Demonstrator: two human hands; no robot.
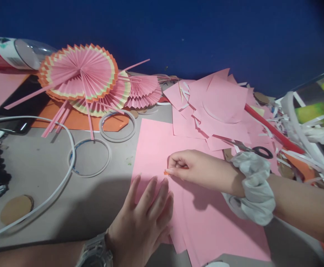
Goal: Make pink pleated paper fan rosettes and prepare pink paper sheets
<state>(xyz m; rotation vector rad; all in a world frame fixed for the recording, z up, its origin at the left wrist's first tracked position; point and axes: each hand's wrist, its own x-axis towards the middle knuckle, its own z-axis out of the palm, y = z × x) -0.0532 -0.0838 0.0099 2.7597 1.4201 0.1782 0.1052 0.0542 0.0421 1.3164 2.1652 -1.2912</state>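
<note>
Pink paper sheets [156, 141] lie overlapping on the table in front of me. My left hand [145, 218], with a clear watch on the wrist, rests on their left part, fingers spread. Just above its fingertips, my right hand [184, 165] pinches a tiny orange piece [166, 172] between thumb and finger, close to the paper. What the orange piece is cannot be made out. A pale scrunchie [252, 189] circles the right wrist. Open-bladed scissors [245, 145] lie on paper beyond the right forearm.
Pleated paper fans [81, 76] with pink strips stand at the back left, near a bottle [14, 53] and a phone [17, 107]. Two rings [91, 157] and a white cable [67, 178] lie left. Paper scraps [214, 100] pile up at the back right, beside a red stick [273, 128].
</note>
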